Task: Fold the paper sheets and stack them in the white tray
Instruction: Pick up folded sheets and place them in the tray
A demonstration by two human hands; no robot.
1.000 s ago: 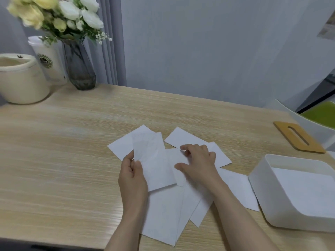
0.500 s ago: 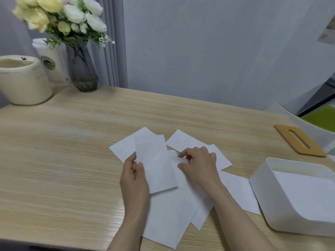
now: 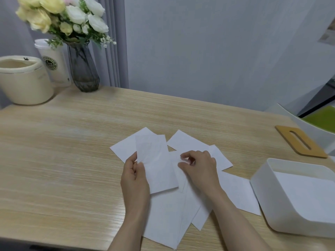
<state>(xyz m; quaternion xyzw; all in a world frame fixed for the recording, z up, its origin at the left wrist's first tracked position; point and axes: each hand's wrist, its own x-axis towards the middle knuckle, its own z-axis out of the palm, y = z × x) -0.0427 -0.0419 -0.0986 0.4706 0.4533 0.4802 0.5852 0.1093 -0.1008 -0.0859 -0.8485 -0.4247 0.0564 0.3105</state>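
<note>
My right hand has curled in since a moment ago: the fingers that lay flatter on the spread of paper sheets are now drawn up, thumb and forefinger closing on the edge of a sheet just left of my knuckles. I judge that as the start of picking out the next sheet or pulling its edge over for a fold (I cannot tell which sheet the pinch actually has, white on white). My left hand has not shifted; it pinches the left edge of the folded sheet, thumb on top, fingers underneath out of sight, holding it lifted slightly above the pile.

So the fold in hand looks done, and that piece still needs to travel to the white tray.

The tray sits to the right of the pile, its near-left wall just beside the rightmost loose sheet. Inside it lies flat white paper, covering most of the floor; how many layers I cannot tell. Far left of the tray, at the table's back corner, stand a cream pot, a lidded cup and a vase of flowers.
</note>
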